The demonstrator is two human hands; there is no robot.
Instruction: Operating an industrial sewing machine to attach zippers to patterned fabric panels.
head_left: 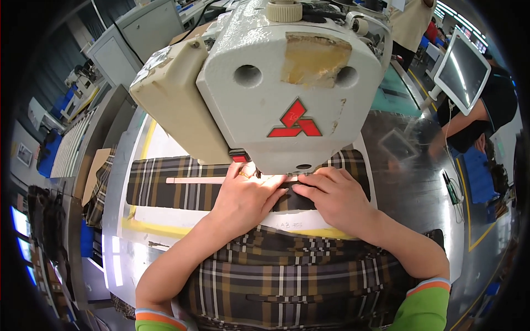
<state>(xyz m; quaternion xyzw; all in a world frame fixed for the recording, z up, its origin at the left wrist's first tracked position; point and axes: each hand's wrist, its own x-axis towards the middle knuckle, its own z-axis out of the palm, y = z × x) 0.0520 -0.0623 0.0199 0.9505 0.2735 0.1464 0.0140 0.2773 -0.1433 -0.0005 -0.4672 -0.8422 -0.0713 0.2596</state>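
Observation:
A dark plaid fabric piece (pixel 149 194) with rounded corners lies across a white board (pixel 165 214) beneath the sewing machine head (pixel 298 71). Along it runs a narrow pale pink strip (pixel 190 180). My left hand (pixel 247 194) rests on the fabric with its fingers spread, some over the strip, and its fingertips are partly under the machine head. From the right, my right hand (pixel 339 198) bends its fingers and thumb together at the strip's right end. The needle area is hidden by the machine head and my fingers.
Yellow tape (pixel 152 229) borders the board. More plaid cloth (pixel 287 276) bunches up against me at the table's near side. A monitor (pixel 462 71) stands to the right, with a person (pixel 499 102) behind it. Green-handled snips (pixel 450 187) lie at the right.

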